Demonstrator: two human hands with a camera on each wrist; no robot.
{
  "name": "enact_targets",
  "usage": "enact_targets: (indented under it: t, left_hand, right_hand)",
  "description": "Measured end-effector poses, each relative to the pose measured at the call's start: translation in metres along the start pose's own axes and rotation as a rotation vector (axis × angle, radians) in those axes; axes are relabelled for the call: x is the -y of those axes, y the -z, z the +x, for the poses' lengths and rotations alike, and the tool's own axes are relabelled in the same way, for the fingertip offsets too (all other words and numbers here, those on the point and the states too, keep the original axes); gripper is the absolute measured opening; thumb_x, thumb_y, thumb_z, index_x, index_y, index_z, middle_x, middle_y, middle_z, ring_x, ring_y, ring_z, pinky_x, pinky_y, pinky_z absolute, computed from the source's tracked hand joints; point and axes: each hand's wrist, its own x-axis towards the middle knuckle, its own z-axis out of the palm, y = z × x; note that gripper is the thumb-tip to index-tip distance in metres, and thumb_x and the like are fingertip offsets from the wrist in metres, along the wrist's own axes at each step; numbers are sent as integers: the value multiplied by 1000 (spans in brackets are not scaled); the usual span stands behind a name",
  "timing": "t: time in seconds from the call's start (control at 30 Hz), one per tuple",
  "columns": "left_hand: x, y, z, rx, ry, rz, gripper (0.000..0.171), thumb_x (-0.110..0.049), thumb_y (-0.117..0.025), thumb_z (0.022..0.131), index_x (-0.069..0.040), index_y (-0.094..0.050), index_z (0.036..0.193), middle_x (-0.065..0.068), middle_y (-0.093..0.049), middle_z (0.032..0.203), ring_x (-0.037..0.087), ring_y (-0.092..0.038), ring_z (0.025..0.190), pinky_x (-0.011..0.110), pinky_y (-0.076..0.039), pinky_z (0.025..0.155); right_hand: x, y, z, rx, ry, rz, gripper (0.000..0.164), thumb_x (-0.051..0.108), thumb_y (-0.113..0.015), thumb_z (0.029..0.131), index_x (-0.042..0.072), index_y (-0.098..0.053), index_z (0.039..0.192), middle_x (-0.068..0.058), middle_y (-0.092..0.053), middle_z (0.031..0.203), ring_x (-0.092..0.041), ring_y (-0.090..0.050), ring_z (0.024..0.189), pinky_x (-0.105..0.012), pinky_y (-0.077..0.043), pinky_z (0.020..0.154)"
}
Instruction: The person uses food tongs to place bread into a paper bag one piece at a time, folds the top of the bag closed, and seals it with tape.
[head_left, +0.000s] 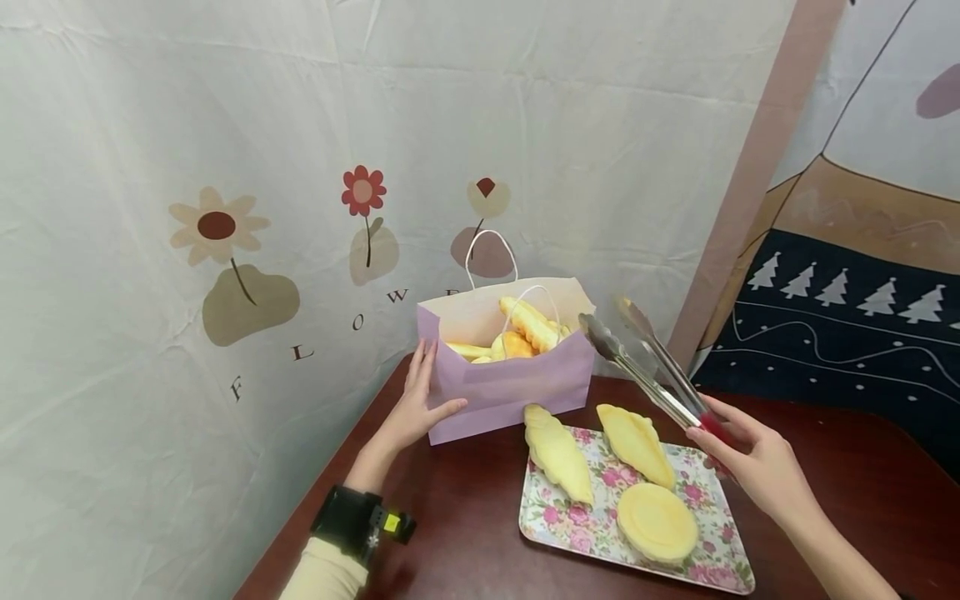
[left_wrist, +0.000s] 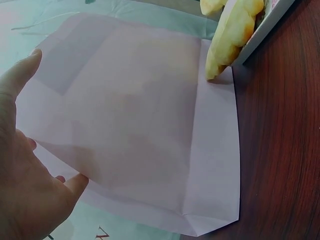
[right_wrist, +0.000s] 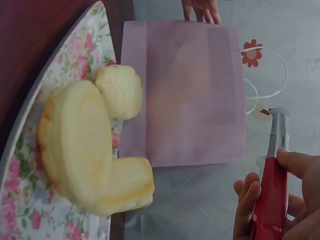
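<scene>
A lilac paper bag (head_left: 510, 387) with white cord handles stands upright, several bread pieces showing in its opening, among them a long ridged golden roll (head_left: 531, 323). My left hand (head_left: 412, 412) rests against the bag's left side, fingers extended, thumb across its front. Gripped in my right hand (head_left: 768, 467) are metal tongs with red handles (right_wrist: 271, 200). Their tips are spread beside the bag's upper right edge, with nothing between them. Just below, a floral tray (head_left: 573, 533) carries a pale ridged roll (head_left: 558, 458), another elongated bread (head_left: 637, 447) and a round bread (head_left: 657, 523).
The dark reddish wooden table (head_left: 465, 517) supports the bag and the tray, which lies in front of the bag. Close behind hangs a pale cloth (head_left: 315, 125) printed with flowers and letters. A dark cloth with white trees (head_left: 840, 333) hangs at right.
</scene>
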Motion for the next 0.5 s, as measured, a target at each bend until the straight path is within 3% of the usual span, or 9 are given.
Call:
enact_targets:
  t: [0.17,0.4,0.5]
  left_hand:
    - [0,0,0,4,8,2,106,-43,-71,87,-24,1,162,5,14,169,36,6,156,72,-16,116]
    - [-2,1,-1,6,14,10,106,-43,-71,87,-24,2,162,5,14,169,36,6,156,72,-16,116]
    - [-3,1,-1,8,16,11,106,-44,-71,88,-24,2,162,5,14,169,36,6,156,72,-16,116]
  right_hand:
    - [-8,1,-8,53,-26,-28,74,49,-62,96,13,-37,155,-35,-57,131,-12,-64,73,-23,-58,63]
    - [-18,-1,-13,153,-55,-67,76,51,-64,93,12,-39,153,-35,-48,142,-33,-62,105,-31,-61,67]
    - [-21,-2,-13,197,-33,-112,74,51,-66,92,10,-44,150,-33,-51,141,-38,-59,111,-41,-61,76]
